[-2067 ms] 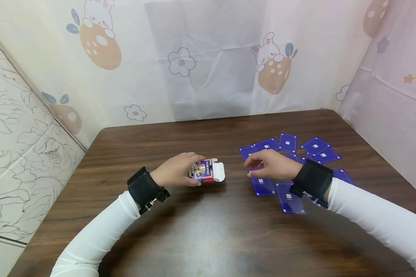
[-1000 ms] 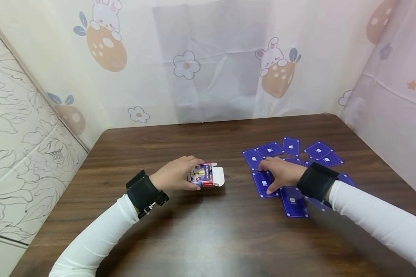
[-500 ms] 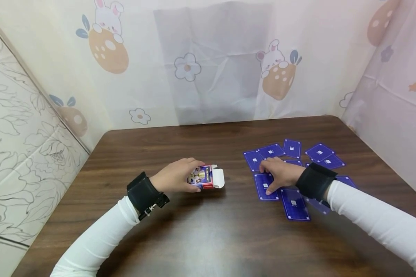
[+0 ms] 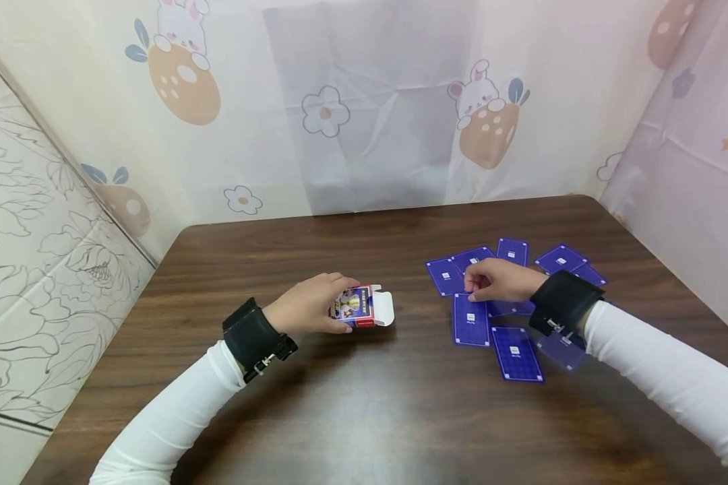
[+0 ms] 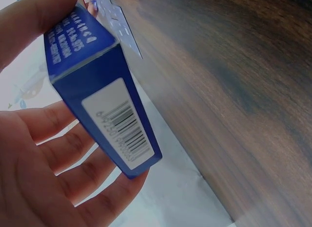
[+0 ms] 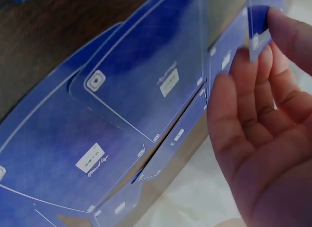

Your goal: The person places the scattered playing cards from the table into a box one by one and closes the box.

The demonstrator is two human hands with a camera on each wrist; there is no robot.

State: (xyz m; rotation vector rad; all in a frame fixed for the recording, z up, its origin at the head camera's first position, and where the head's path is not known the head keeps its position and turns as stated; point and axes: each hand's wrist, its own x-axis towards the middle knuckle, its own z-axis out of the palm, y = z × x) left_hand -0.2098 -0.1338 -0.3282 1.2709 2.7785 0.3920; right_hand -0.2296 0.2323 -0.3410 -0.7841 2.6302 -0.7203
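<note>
In the head view my left hand (image 4: pixel 308 306) grips a small blue and red playing-card box (image 4: pixel 353 306) by its sides. Its white end flap (image 4: pixel 383 308) hangs open toward the right. The left wrist view shows thumb and fingers around the box, with a barcode (image 5: pixel 124 127) on the near face. My right hand (image 4: pixel 503 280) pinches the top edge of a blue playing card (image 4: pixel 471 323), thumb on one side and curled fingers on the other. In the right wrist view that card (image 6: pixel 259 29) stands raised at the fingertips. Other blue cards (image 4: pixel 518 355) lie face down around this hand.
More blue cards (image 4: pixel 512 250) lie spread on the right half of the brown wooden table (image 4: pixel 315 417), some overlapping. A patterned curtain (image 4: pixel 388 155) stands behind the table's back edge. Another pale wall covering (image 4: pixel 673 182) borders the right side.
My right hand came down to the cards, gripped the near-left one, and has now lifted it slightly up and right. The left hand with the card box stays in place.
</note>
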